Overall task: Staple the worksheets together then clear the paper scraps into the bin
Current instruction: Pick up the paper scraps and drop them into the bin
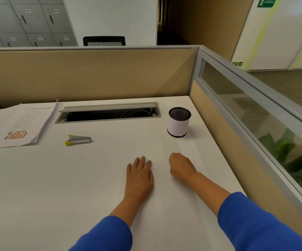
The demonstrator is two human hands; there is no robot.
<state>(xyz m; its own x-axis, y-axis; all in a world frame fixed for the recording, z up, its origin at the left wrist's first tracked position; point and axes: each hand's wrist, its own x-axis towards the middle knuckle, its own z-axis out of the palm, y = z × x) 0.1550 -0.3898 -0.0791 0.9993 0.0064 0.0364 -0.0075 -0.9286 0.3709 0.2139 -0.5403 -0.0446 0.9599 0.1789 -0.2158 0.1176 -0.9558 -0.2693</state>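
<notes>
Two forearms enter from the bottom of the frame, each in a bright blue long sleeve. The left sleeve (105, 236) sits at bottom centre, its cuff pushed up well short of the wrist, with soft folds in the smooth plain cloth. The right sleeve (258, 225) fills the lower right corner, likewise pushed back. The left hand (139, 176) and right hand (181, 166) are bare: no gloves, rings, watch or bracelet show.

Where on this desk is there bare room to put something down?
The widest bare stretch lies near the front edge, left of the left hand and below the yellow-tipped metal stapler. A smaller patch sits between stapler and white mesh-topped cup. The far-left corner is crowded by the printed worksheets.
</notes>
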